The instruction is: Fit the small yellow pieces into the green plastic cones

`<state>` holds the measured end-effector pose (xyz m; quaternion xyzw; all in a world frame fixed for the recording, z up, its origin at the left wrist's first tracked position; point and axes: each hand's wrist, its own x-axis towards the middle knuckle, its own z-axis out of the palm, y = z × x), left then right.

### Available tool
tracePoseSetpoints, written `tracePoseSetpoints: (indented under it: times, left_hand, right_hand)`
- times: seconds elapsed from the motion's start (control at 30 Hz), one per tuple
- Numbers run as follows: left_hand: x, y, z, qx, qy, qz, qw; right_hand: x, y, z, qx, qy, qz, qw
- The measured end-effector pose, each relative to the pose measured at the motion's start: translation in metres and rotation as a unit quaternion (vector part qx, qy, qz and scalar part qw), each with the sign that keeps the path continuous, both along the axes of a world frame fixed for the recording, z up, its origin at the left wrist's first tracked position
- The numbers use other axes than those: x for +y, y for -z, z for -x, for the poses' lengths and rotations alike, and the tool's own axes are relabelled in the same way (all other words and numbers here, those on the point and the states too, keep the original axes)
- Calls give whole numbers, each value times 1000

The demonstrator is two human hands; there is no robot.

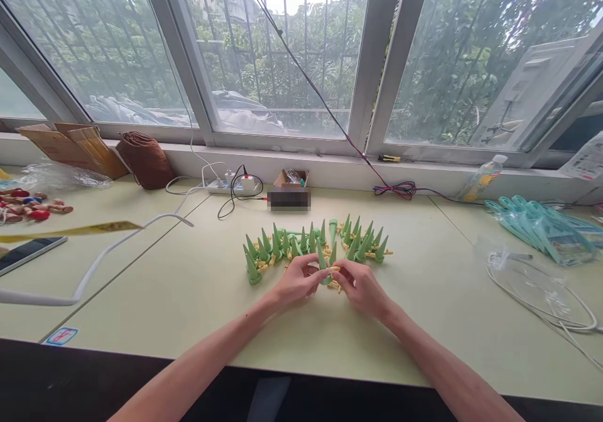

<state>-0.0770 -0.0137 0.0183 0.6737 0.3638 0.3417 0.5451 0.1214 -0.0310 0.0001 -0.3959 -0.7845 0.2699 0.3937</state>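
Near the middle of the table, my left hand (296,279) is closed around the base of an upright green cone (321,257). My right hand (362,286) pinches a small yellow peg-like piece (335,269) against the side of that cone; how the two join is hidden by my fingers. Just behind my hands stand several more green cones (253,272), many with yellow pieces at their bases. A second cluster of cones (362,246) stands to the right. Beneath my fingertips lie a few loose yellow pieces (335,286).
The pale table (188,321) runs along a window. Behind the cones sit a small open box (282,178) and a power strip (219,186). Coiled white cable (499,277) and turquoise bagged items (541,227) lie right. A phone (32,252) and white cable (94,271) lie left.
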Motion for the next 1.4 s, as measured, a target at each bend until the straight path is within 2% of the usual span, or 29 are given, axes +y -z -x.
tracePoseSetpoints:
  times: [0.27,0.63,1.4]
  left_hand:
    - [0,0,1,10,-6,2,1000]
    - [1,1,1,20,-8,4,1000]
    - [3,2,2,-4,-3,37,999]
  right_hand:
    - [-1,-3,0,6,-11,-3,1000]
    - [2,3,0,5,-10,-6,1000]
    - [1,1,-1,1,2,-7,1000]
